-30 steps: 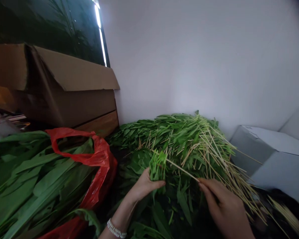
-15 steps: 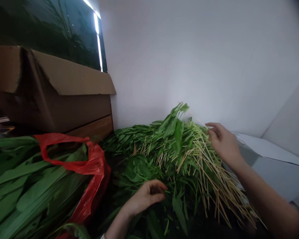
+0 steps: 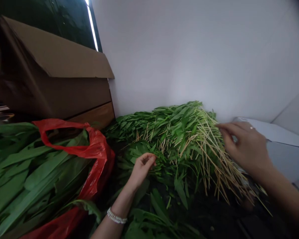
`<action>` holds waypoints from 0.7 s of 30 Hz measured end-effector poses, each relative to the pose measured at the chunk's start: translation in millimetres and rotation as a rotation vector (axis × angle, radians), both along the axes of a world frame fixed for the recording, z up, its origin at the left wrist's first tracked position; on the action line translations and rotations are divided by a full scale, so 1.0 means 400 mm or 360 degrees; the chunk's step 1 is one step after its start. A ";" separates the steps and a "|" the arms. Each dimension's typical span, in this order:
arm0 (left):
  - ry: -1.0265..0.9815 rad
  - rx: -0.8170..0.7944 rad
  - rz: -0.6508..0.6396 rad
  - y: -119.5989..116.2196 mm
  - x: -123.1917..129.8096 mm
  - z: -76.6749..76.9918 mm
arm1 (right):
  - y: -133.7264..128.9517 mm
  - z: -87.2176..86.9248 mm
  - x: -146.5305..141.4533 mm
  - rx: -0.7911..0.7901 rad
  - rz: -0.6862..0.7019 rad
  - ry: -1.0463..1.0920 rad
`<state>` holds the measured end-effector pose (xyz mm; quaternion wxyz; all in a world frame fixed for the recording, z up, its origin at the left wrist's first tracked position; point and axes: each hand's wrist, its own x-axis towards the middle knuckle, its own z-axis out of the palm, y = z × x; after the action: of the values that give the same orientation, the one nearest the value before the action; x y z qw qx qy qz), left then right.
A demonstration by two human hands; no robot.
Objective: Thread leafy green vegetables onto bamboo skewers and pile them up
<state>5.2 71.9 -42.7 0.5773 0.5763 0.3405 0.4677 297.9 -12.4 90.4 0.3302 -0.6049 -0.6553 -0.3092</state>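
Observation:
My left hand [image 3: 144, 165], with a beaded bracelet [image 3: 116, 216] on its wrist, reaches to a loose heap of green leafy stems [image 3: 161, 167]. Its fingertips are pinched together there; I cannot make out what is between them. Over on the right, my right hand [image 3: 246, 144] hovers beside the pile of leafy greens [image 3: 175, 116], thumb and forefinger close together with nothing visible between them. Many thin straw-coloured sticks [image 3: 215, 166] stick out from this pile toward me, near the right fingertips.
A red plastic bag [image 3: 98, 149] full of long broad leaves [image 3: 37, 181] stands at the left. Behind it is an open cardboard box [image 3: 72, 96]. A white wall [image 3: 189, 49] rises behind the pile, and a pale box [image 3: 286, 159] sits at the right.
The leafy stick near my right hand now lies on the pile, and that hand has drawn back to the right. My left hand has moved forward to the loose greens and its fingers have closed.

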 end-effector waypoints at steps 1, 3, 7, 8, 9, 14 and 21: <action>0.0038 0.0056 0.0031 0.001 -0.001 -0.002 | -0.031 -0.018 -0.036 -0.0017 0.0113 -0.0009; 0.0184 0.0215 0.0047 0.003 -0.004 -0.007 | -0.085 -0.069 -0.105 -0.0142 0.0378 -0.0043; 0.0797 0.0753 -0.0031 0.004 -0.019 -0.016 | -0.142 -0.196 -0.210 -0.0693 0.0625 0.0077; 0.0964 0.0884 -0.0056 0.005 -0.025 -0.017 | -0.147 -0.224 -0.229 -0.0807 0.0675 0.0124; 0.1108 0.0985 -0.0072 0.007 -0.029 -0.019 | -0.150 -0.247 -0.245 -0.0907 0.0701 0.0171; 0.1555 0.1255 -0.0040 0.014 -0.035 -0.036 | -0.146 -0.310 -0.270 -0.1153 0.0666 0.0298; 0.1677 0.1383 -0.0076 0.015 -0.026 -0.050 | -0.177 -0.382 -0.217 -0.1398 0.0398 0.0390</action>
<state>-5.2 77.8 -62.6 0.0610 0.9139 0.3445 0.2060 211.2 -83.1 -62.3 0.1526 -0.6357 -0.7482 0.1131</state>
